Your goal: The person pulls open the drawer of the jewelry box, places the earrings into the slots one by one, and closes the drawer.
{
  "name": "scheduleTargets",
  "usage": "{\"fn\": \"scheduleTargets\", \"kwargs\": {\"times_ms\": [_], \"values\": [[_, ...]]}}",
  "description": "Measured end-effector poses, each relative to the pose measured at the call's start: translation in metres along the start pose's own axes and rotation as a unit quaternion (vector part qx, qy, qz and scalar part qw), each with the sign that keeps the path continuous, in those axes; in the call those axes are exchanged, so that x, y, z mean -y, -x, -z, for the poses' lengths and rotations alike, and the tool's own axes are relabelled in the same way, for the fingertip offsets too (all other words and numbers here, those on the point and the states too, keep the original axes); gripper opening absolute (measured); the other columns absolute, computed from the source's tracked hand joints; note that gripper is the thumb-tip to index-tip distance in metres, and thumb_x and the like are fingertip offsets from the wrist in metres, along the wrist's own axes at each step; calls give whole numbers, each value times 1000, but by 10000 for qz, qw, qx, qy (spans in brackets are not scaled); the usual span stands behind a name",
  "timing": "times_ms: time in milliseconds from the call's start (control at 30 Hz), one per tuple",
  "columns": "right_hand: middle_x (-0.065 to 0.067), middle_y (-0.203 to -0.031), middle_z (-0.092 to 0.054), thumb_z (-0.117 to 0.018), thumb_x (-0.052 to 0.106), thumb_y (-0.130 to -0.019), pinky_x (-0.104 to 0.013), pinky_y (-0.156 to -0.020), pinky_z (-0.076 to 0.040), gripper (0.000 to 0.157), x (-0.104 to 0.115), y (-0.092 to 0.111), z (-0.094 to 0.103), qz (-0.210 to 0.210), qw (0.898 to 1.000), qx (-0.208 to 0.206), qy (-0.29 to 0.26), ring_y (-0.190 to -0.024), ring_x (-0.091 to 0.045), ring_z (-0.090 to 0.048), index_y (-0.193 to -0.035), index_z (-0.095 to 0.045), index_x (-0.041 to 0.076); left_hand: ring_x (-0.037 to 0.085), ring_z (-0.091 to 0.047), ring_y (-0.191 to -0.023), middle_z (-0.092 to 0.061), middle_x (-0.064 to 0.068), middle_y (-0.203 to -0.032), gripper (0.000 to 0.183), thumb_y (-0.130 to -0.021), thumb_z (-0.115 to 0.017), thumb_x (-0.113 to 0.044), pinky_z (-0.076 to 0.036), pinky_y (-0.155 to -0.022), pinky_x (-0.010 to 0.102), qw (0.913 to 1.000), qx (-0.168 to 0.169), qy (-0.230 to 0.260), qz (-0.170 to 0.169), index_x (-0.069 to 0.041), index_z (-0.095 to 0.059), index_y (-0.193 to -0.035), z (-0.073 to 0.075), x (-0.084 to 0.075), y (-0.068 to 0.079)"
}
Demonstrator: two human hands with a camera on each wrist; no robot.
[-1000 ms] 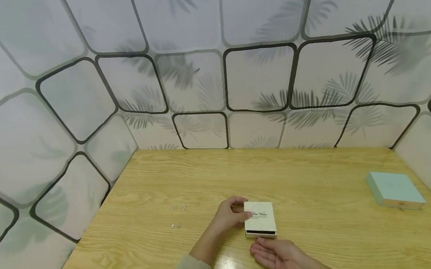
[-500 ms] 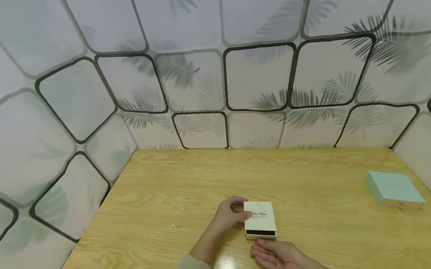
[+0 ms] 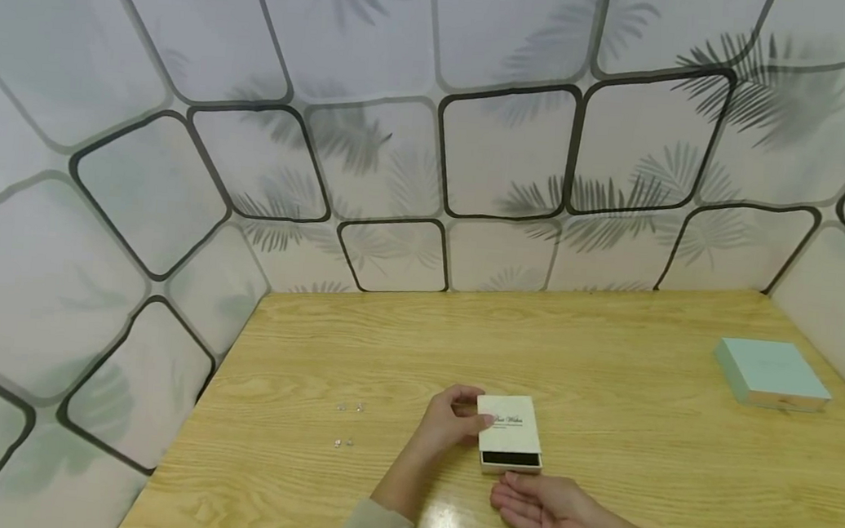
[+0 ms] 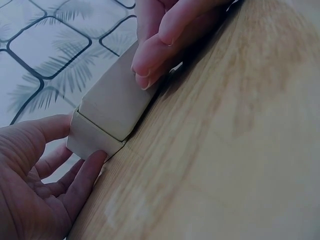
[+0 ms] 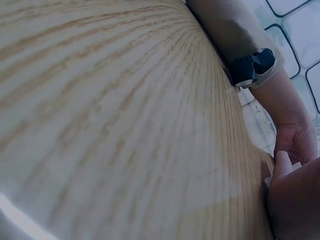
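Observation:
A small cream box point(image 3: 511, 426) with "Best Wishes" printed on its sleeve lies on the table. Its drawer point(image 3: 510, 468) sticks out at the near end, baring a dark strip of the inside. My left hand point(image 3: 448, 417) grips the box's left side, thumb on top; the left wrist view shows its fingers on the sleeve's side face. At the near end, my right hand point(image 3: 553, 506) has its fingertips on the drawer's end, palm turned upward. The right wrist view mostly hides that contact. Several tiny clear, shiny pieces point(image 3: 349, 442) lie left of the left hand, in two pairs.
On the right of the wooden table point(image 3: 608, 351) lies a larger pale blue box point(image 3: 775, 372). A patterned wall covering point(image 3: 497, 253) rises behind the table and along both sides. A dark strap point(image 5: 255, 65) is round the left wrist.
The drawer has slid a little farther out of the sleeve toward me, and the dark strip has widened. My right hand has shifted slightly nearer; the left hand has stayed in place.

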State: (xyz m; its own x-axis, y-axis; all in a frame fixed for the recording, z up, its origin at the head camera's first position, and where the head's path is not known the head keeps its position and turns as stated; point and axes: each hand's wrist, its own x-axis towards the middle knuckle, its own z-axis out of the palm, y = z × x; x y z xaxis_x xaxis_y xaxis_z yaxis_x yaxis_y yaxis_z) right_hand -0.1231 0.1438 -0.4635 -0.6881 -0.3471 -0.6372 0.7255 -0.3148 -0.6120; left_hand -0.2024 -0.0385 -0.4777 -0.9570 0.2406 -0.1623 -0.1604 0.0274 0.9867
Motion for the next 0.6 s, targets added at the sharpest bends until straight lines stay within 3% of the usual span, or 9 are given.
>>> {"fn": "scheduleTargets", "kwargs": {"times_ms": [267, 600], "values": [[-13, -89, -70, -55, 5, -94, -37, -90, -52, 36, -1, 2, 2, -39, 9998, 170, -48, -89, -21, -68, -122, -44, -15, 16, -61, -84, -58, 13, -107, 44, -81, -71, -1, -58, -66, 35, 10000, 6, 17, -17, 3, -55, -121, 0, 0, -1], [-14, -89, -70, -55, 4, -94, -37, -90, -52, 30, -1, 5, 0, -135, 9999, 57, -26, -88, -21, -68, -117, -49, -15, 19, -57, -86, -56, 13, -107, 43, -80, -73, -4, -58, -66, 34, 9999, -83, -78, 52, 0, -57, -119, -1, 1, -2]]}}
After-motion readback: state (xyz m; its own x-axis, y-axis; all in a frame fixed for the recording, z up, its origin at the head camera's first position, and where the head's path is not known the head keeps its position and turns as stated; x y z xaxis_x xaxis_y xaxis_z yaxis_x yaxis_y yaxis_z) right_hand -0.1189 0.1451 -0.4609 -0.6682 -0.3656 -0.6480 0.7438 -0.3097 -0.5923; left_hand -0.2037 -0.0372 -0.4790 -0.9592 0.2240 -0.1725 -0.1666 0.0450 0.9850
